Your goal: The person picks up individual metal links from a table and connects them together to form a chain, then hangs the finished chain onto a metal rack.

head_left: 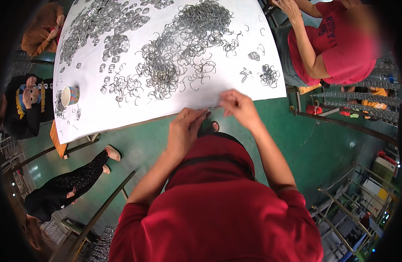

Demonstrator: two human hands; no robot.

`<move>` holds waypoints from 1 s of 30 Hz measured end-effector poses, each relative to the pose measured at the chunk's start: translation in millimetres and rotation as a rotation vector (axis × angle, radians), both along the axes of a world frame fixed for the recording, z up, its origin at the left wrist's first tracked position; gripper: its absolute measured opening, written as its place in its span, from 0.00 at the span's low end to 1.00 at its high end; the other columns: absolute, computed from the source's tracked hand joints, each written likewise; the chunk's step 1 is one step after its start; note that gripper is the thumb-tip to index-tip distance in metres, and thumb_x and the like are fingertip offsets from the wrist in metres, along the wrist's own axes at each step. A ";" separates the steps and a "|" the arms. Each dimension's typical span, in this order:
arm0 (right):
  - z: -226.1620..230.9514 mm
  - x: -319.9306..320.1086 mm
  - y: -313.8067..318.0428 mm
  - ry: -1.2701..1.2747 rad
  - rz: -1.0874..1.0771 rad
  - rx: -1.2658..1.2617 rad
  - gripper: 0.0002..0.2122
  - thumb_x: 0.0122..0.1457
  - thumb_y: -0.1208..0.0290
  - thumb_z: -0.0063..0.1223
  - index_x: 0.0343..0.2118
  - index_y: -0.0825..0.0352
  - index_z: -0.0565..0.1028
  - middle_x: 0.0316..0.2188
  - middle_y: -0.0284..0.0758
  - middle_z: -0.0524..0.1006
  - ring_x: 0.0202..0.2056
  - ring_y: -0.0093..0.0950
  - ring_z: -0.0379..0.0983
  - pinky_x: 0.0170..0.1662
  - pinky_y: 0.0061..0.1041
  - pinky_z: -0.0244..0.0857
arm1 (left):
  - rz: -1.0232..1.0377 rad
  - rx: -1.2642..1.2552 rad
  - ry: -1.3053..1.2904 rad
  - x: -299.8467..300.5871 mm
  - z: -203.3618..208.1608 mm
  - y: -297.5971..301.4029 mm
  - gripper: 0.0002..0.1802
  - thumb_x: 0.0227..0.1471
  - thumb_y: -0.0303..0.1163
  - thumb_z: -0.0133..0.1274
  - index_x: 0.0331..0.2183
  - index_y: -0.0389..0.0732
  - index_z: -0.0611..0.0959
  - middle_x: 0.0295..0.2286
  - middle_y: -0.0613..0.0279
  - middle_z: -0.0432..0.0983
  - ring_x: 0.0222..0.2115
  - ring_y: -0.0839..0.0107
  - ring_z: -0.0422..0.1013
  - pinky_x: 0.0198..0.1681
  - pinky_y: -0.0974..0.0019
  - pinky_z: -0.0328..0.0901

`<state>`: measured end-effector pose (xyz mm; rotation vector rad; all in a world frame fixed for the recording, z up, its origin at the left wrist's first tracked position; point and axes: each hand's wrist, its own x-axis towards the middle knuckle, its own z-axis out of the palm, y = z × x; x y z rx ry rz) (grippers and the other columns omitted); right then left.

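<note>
My left hand is closed in a pinch just off the near edge of the white-covered table. Between its fingertips a small shiny metal piece sticks out toward the right; its exact shape is too small to make out. My right hand hovers close by on the right, apart from the left, its fingers bent and smeared by motion. Whether it holds anything cannot be told. Ahead of both hands lie a loose spread of bent wire hooks and a denser heap of wire hooks.
Flat metal links cover the table's left part. A paper cup stands at the left edge, and a small wire pile lies at the right. Co-workers sit around the table; a person in red is at right. Metal racks stand lower right.
</note>
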<state>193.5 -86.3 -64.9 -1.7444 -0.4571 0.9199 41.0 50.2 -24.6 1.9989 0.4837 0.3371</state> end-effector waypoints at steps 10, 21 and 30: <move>-64.2 78.4 91.2 -0.834 0.327 -0.375 0.05 0.51 0.71 0.55 0.31 0.63 0.76 0.33 0.36 0.73 0.35 0.36 0.73 0.39 0.33 0.65 | 0.008 -0.037 -0.030 -3.9 -3.4 -7.6 0.13 0.47 0.17 0.54 0.38 0.39 0.82 0.27 0.62 0.75 0.25 0.76 0.70 0.26 0.74 0.64; 18.1 20.5 39.4 0.052 -0.009 0.271 0.04 0.56 0.82 0.49 0.32 0.70 0.67 0.26 0.34 0.74 0.28 0.19 0.72 0.26 0.18 0.66 | 0.110 -0.011 -0.138 -4.8 -5.9 -7.5 0.12 0.48 0.18 0.53 0.37 0.36 0.80 0.28 0.59 0.74 0.23 0.68 0.71 0.24 0.67 0.64; 41.0 -45.7 14.4 -0.085 -0.169 0.255 0.07 0.52 0.84 0.54 0.28 0.70 0.67 0.26 0.35 0.76 0.27 0.19 0.74 0.26 0.15 0.66 | 0.070 0.022 -0.175 0.4 -5.6 -5.6 0.14 0.46 0.19 0.55 0.38 0.38 0.81 0.31 0.57 0.76 0.29 0.66 0.74 0.31 0.68 0.68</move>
